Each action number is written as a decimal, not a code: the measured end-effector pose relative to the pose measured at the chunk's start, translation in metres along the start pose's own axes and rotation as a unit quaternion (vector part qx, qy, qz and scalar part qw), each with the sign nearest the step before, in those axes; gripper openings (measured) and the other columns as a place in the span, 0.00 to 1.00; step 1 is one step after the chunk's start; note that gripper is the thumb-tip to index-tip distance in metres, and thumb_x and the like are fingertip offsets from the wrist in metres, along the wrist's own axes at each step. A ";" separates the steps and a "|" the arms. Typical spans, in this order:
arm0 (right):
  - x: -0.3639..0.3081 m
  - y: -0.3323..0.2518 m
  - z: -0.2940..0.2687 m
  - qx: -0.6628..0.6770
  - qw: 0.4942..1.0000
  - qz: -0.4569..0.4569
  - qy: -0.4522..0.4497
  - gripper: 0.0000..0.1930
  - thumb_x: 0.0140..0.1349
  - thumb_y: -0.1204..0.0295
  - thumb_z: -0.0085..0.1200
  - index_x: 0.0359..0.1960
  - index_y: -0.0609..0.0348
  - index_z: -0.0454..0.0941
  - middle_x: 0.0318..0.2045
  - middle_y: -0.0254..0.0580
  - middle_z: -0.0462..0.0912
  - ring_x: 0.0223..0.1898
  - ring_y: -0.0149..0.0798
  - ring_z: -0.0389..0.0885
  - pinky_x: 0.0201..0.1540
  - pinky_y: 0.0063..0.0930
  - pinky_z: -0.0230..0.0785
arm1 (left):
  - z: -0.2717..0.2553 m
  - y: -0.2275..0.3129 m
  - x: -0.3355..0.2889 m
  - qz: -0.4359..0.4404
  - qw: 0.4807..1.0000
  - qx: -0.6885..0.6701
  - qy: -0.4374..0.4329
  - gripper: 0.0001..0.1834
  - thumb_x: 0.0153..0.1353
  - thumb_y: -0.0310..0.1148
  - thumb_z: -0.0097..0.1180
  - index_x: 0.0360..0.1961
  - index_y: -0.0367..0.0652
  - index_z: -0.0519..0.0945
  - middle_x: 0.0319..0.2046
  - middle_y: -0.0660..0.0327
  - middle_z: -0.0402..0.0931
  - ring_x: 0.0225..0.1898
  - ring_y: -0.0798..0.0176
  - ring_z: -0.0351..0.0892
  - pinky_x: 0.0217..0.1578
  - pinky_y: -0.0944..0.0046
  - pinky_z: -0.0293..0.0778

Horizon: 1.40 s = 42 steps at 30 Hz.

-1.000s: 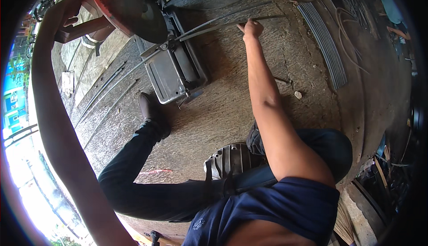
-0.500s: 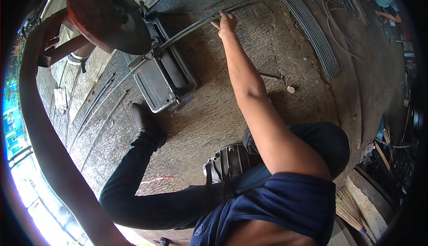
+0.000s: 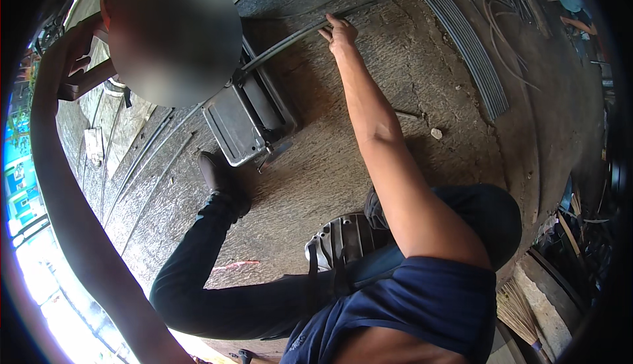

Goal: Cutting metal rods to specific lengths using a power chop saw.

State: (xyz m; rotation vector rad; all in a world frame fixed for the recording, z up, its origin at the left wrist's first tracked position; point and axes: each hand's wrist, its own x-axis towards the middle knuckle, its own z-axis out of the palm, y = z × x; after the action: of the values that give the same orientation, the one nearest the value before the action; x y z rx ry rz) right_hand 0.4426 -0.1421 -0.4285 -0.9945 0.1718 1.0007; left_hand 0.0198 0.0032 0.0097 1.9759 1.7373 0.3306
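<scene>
While I watch from afar: right hand point(image 3: 341, 32) grip pinching long metal rod point(image 3: 290, 39) over cutting machine point(image 3: 247, 123); left hand point(image 3: 79, 51) wrapped around machine handle point(image 3: 86, 82).

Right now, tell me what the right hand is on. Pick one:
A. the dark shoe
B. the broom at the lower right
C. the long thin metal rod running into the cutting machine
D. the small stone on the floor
C: the right hand grips the long metal rod that runs down into the grey cutting machine, far from the broom, stone and shoe.
</scene>
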 end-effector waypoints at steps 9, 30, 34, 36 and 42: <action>0.014 -0.039 -0.009 -0.035 0.997 -0.064 0.037 0.15 0.57 0.74 0.61 0.45 0.67 0.75 0.43 0.49 0.77 0.44 0.47 0.78 0.46 0.40 0.81 | -0.001 0.001 -0.001 0.001 1.000 -0.003 0.005 0.30 0.63 0.55 0.46 0.58 0.46 0.73 0.47 0.60 0.76 0.46 0.62 0.78 0.48 0.60 0.72; -0.003 -0.023 -0.009 0.008 0.998 -0.031 0.054 0.11 0.59 0.72 0.59 0.40 0.65 0.77 0.39 0.45 0.80 0.37 0.42 0.81 0.38 0.37 0.84 | 0.000 0.004 -0.002 -0.006 1.000 -0.010 0.007 0.29 0.63 0.54 0.46 0.57 0.46 0.74 0.45 0.61 0.78 0.42 0.63 0.80 0.45 0.61 0.73; -0.005 -0.013 -0.004 -0.012 0.997 -0.056 0.045 0.14 0.60 0.74 0.58 0.44 0.70 0.75 0.45 0.50 0.77 0.38 0.44 0.81 0.36 0.35 0.85 | -0.001 0.005 -0.003 -0.008 1.000 -0.009 0.009 0.29 0.63 0.54 0.46 0.56 0.46 0.74 0.44 0.61 0.78 0.42 0.63 0.80 0.44 0.61 0.74; -0.005 -0.011 -0.002 -0.015 0.998 -0.054 0.038 0.14 0.60 0.74 0.58 0.45 0.71 0.75 0.46 0.51 0.77 0.39 0.45 0.80 0.36 0.35 0.85 | -0.001 0.005 -0.003 -0.008 1.000 -0.010 0.009 0.28 0.63 0.54 0.46 0.56 0.46 0.74 0.44 0.61 0.78 0.41 0.63 0.80 0.44 0.61 0.74; -0.006 -0.009 0.002 -0.017 0.997 -0.064 0.034 0.13 0.61 0.74 0.56 0.45 0.71 0.75 0.47 0.52 0.76 0.40 0.45 0.80 0.35 0.35 0.86 | 0.003 0.006 -0.002 -0.013 1.000 -0.015 0.009 0.28 0.63 0.54 0.46 0.56 0.47 0.75 0.44 0.62 0.78 0.40 0.63 0.81 0.43 0.61 0.74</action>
State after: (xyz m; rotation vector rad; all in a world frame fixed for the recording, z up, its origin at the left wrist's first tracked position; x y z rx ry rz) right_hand 0.4458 -0.1453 -0.4186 -1.0580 0.1451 0.8552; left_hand 0.0258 0.0002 0.0102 1.9333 1.7583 0.3646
